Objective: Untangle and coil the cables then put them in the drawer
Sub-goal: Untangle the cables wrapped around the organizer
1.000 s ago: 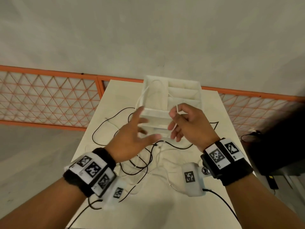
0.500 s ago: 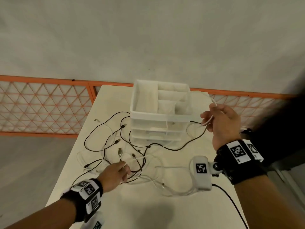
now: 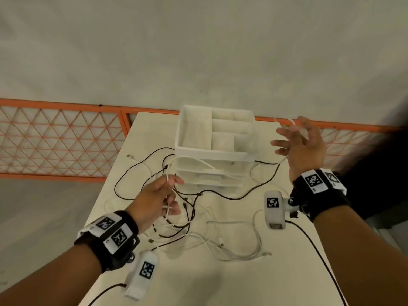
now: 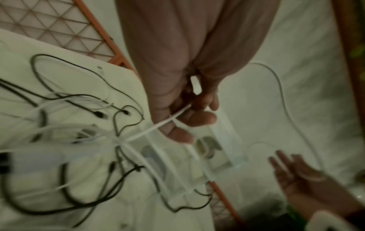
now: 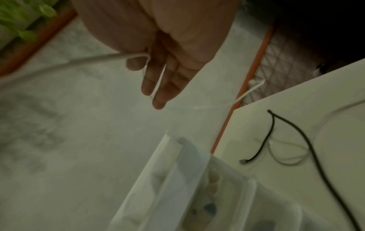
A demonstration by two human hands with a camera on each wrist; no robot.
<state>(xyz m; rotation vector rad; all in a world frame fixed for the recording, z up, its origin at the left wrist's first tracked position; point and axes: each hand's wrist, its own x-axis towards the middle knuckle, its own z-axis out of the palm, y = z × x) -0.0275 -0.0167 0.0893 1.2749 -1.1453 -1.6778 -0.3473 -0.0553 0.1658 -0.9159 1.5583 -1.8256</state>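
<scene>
A white drawer unit with an open divided top stands at the far middle of the white table. In front of it lies a tangle of black and white cables. My left hand hovers just left of the unit and pinches a white cable that rises out of the tangle; the left wrist view shows the fingers curled round the cable. My right hand is raised right of the unit with fingers spread. The same white cable loops over its thumb and runs between the straight fingers.
An orange mesh fence runs behind the table over a grey floor. Something dark stands off the table's right side. One black cable runs round the unit's front to the right. Table edges lie close on both sides.
My right hand moved up and to the right with the white cable and spread its fingers. My left hand dropped to the tangle, took the white cable and lifted it.
</scene>
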